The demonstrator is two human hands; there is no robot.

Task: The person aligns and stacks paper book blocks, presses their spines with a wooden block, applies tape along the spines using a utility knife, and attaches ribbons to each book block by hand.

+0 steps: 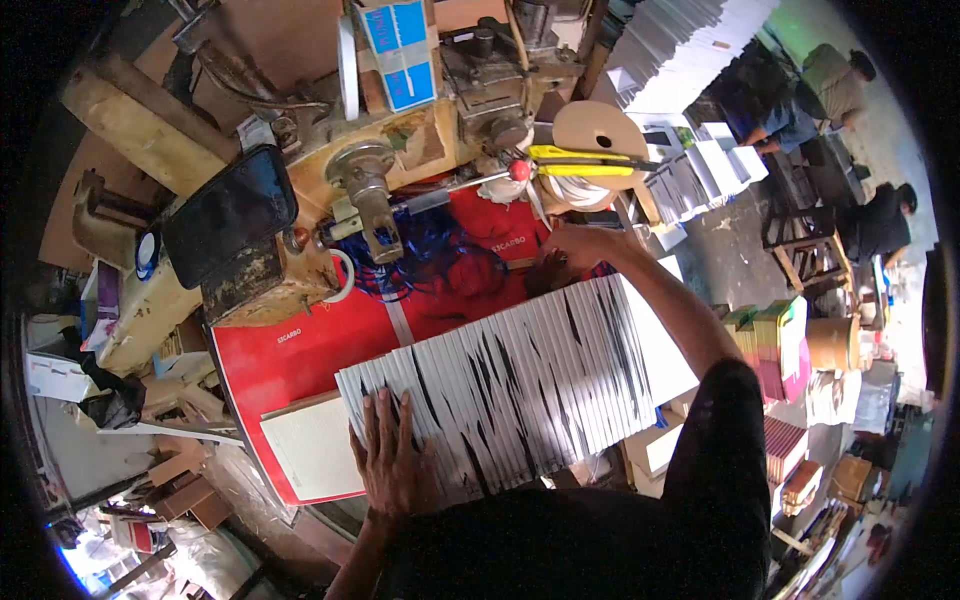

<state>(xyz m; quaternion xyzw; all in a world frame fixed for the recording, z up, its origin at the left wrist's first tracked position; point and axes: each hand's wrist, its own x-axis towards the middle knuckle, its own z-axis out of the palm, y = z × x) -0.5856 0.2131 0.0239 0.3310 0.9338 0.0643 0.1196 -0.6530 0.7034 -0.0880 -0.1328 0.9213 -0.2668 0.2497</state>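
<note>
- Booklet row (510, 385): long axis running from left hand (393, 458) toward right hand (583, 244).
- Left hand: nearer, in contact; fingers spread over row's left end.
- Right hand: just beyond row's far right corner; fingers bent, grip unclear.

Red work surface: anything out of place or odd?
Yes. A loose, glossy blue tangle lies on the red surface beside the metal machine part; possibly stray scrap. The row of white paper sections has uneven dark gaps.
</note>
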